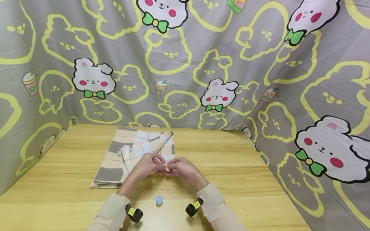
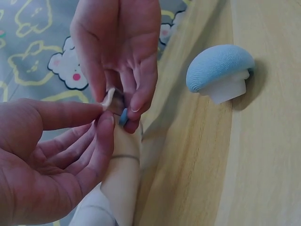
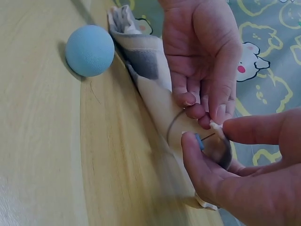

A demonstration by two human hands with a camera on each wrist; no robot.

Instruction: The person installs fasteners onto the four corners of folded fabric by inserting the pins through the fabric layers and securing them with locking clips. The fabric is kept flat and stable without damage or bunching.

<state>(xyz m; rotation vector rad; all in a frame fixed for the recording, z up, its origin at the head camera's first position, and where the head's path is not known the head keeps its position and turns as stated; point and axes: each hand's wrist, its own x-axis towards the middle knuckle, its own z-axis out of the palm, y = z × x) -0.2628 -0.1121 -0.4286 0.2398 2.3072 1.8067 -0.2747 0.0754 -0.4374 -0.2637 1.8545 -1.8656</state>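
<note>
A checked beige, grey and white cloth [image 1: 108,160] lies folded on the table, one layer lifted toward the hands. My left hand [image 1: 148,165] pinches a corner of it between thumb and fingertips. Opposite, my right hand [image 1: 183,168] holds a small blue-headed pin [image 3: 199,141] between thumb and forefinger, its thin metal needle pointing at the cloth corner [image 3: 225,153]. The fingertips of both hands nearly meet. Nearer the body stands a blue mushroom-shaped cap [image 2: 220,68] with a white stem, touched by neither hand.
Small pale blue pieces [image 1: 119,152] sit at the cloth's left folded edge. The wooden table [image 1: 231,179] extends to both sides. Patterned grey curtains [image 1: 179,64] enclose the back and sides.
</note>
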